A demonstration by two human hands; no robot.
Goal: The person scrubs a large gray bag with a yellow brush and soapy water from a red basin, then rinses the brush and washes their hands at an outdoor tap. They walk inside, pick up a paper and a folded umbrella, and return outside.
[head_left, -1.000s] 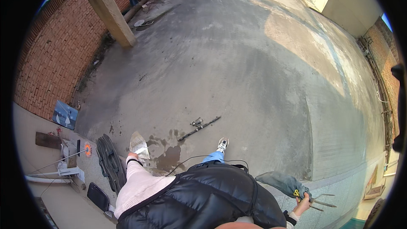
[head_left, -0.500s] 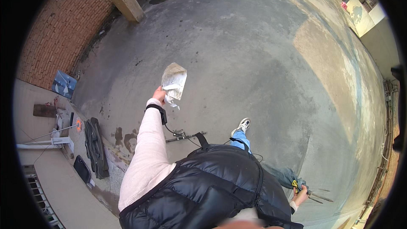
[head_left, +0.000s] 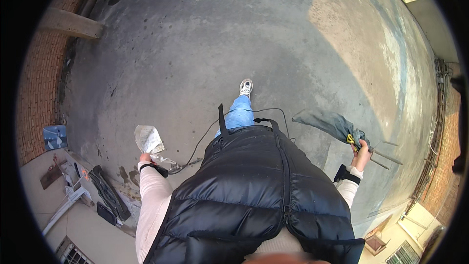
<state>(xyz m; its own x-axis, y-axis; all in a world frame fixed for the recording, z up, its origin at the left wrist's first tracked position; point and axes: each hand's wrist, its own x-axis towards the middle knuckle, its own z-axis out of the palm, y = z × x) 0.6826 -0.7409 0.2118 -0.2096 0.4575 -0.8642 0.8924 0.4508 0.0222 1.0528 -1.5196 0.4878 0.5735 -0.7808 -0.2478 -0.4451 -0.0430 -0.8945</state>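
My left hand (head_left: 145,157) is closed on a crumpled sheet of whitish printed paper (head_left: 148,139), held low out to the left. A torn strip trails from the paper's lower edge. Out to the right, my right hand (head_left: 362,155) is wrapped round a dark grey-green cloth bundle (head_left: 322,121) with yellow ties. Thin rods (head_left: 386,159) stick out of the bundle past my hand, and its cloth end points toward my leg. What exactly the bundle is, I cannot make out. Each wrist carries a black band.
My shoe (head_left: 245,87) is forward on the grey concrete floor (head_left: 195,44). A thin black cable loops past my leg. Along the left wall lie a long dark case (head_left: 108,193) and a blue picture board (head_left: 54,137). A concrete post (head_left: 73,23) stands by the brick wall; pipes (head_left: 435,142) run at right.
My left hand has drawn back and lower with the paper. My right hand has swung forward with the bundle, now showing more of it. The surroundings have shifted as I walk and turn.
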